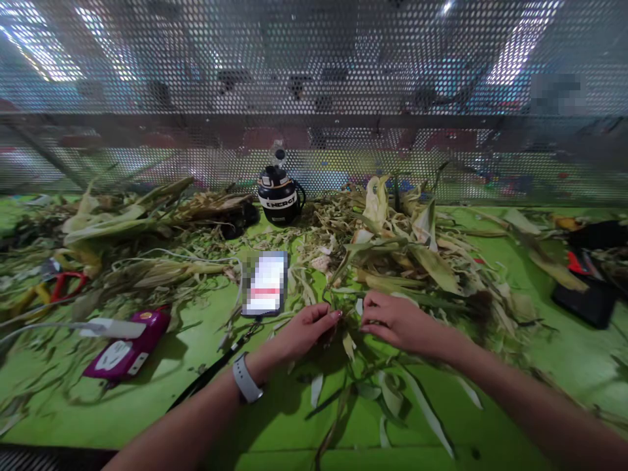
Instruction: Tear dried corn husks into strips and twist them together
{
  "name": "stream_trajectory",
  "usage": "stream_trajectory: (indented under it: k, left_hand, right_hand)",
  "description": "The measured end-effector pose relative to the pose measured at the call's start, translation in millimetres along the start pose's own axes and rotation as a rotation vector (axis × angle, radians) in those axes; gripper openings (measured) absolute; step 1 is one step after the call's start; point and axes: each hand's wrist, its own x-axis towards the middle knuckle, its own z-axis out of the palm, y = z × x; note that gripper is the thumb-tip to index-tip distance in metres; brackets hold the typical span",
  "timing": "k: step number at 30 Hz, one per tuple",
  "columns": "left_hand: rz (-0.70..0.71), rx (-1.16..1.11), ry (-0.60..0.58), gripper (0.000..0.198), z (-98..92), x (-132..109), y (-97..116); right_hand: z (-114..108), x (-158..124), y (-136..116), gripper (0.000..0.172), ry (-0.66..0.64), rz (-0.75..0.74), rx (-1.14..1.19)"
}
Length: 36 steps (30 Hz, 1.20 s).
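Note:
My left hand (314, 330), with a pale grey watch band (248, 378) on its wrist, is closed with thumb against fingers on a small bunch of corn husk strips (348, 343). Facing it across a small gap, my right hand (400, 322) has its fingertips pressed together; whatever is in them is too small to make out. A pale scrap (360, 307) shows by the right fingertips. Long cut green husk strips (426, 412) lie on the green table (275, 432) below the hands. Behind them rises a heap of dried corn husks (397, 261).
A lit phone (267, 284) lies left of my hands, with a black strap (210, 376) near it. Further left are a purple power strip (130, 343) with a white plug and red-handled scissors (69, 286). A black ENERGY jug (279, 196) stands before the perforated metal screen (314, 78).

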Motion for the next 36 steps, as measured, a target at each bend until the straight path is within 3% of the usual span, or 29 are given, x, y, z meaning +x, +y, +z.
stream_trajectory:
  k: [4, 9, 18, 24, 31, 36]
  left_hand:
    - [0.051, 0.058, 0.005, 0.030, 2.6, -3.0, 3.0]
    - [0.230, 0.150, 0.020, 0.021, 3.9, -4.5, 2.0]
    - [0.356, 0.277, 0.062, 0.010, 4.1, -11.3, 4.8]
    - [0.414, 0.339, 0.056, 0.008, 3.3, -13.3, 4.5]
    - [0.515, 0.486, 0.074, 0.008, -1.4, -13.8, 7.9]
    - [0.560, 0.548, 0.235, 0.016, -0.7, -9.4, 4.5]
  right_hand:
    - [-2.1, 2.3, -1.7, 0.015, 0.103, -0.038, 0.150]
    - [5.4, 4.3, -3.6, 0.011, 0.158, -0.134, 0.247]
    - [7.1, 3.1, -8.7, 0.010, 0.027, -0.149, 0.350]
    - [13.3, 6.4, -6.6, 0.010, 0.005, -0.186, 0.426]
    - [14.9, 8.4, -6.2, 0.019, 0.021, -0.169, 0.350]
    - [17.2, 5.9, -4.3, 0.023, 0.033, -0.218, 0.187]
